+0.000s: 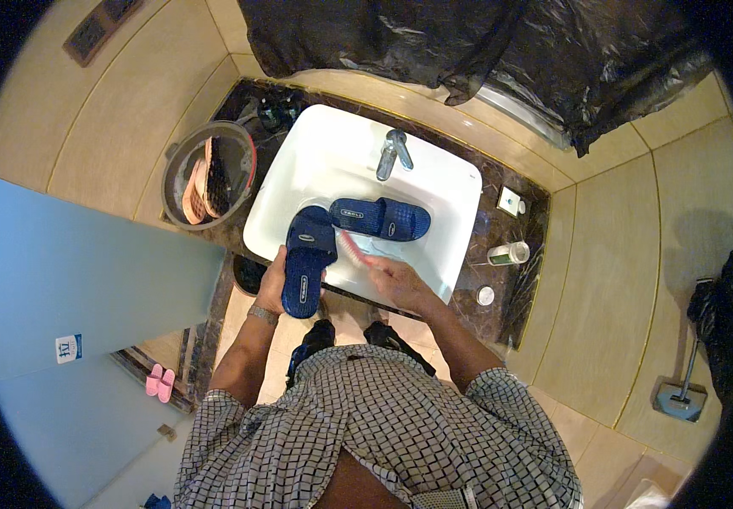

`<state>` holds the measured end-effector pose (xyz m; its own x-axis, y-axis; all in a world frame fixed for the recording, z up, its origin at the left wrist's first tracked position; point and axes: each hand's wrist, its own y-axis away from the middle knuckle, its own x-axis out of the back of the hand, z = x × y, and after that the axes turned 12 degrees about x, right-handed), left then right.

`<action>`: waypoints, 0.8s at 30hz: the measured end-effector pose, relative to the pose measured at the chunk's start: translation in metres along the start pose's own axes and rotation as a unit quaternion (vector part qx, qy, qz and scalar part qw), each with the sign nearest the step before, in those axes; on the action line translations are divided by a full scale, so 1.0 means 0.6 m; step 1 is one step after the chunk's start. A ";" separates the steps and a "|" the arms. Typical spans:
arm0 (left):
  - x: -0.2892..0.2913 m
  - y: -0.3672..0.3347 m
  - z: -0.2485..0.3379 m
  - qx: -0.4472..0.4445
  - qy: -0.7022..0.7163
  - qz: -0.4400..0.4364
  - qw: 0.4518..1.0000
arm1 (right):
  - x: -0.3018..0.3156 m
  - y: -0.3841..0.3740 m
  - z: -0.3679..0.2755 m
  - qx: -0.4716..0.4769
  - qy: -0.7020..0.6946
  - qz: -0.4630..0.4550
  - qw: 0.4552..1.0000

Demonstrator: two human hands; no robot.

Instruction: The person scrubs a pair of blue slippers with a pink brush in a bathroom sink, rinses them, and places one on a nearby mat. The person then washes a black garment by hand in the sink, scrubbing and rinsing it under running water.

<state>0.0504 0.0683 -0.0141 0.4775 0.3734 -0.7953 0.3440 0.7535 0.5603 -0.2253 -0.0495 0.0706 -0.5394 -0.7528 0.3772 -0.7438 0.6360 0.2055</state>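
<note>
Gripped at its heel half by my left hand [273, 284], a dark blue slide slipper [308, 240] is held over the near left rim of a white sink [294, 144], sole down. My right hand [396, 282] is closed round the handle of a pink scrubbing brush [355, 251]. The brush's pale bristles are beside the slipper's right edge; whether they touch it I cannot tell. A second blue slipper [381, 219] lies in the basin below the chrome faucet [392, 154], its strap to the right.
A grey bucket [170, 182] holding footwear stands left of the sink. On the dark counter at right are a white bottle [509, 254], a round white lid [485, 295] and a small box [509, 201]. Black plastic sheeting [366, 42] hangs behind. Pink slippers [159, 383] lie on the floor.
</note>
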 end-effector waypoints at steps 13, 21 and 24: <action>-0.020 0.051 -0.006 0.076 -0.031 0.034 0.996 | -0.075 -0.146 0.050 0.021 0.162 -0.010 0.987; -0.039 0.081 0.021 -0.169 -0.681 0.365 0.611 | -0.123 -0.109 0.001 -0.097 0.173 0.027 0.980; -0.096 0.072 -0.015 -0.183 -0.721 0.330 0.580 | -0.126 -0.103 -0.010 -0.115 0.146 0.047 0.981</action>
<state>0.0303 0.0840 0.0539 0.6783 0.0035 0.7348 -0.3682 0.8670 0.3358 -0.1360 -0.0307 0.0346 -0.4399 -0.6296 0.6404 -0.5688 0.7472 0.3438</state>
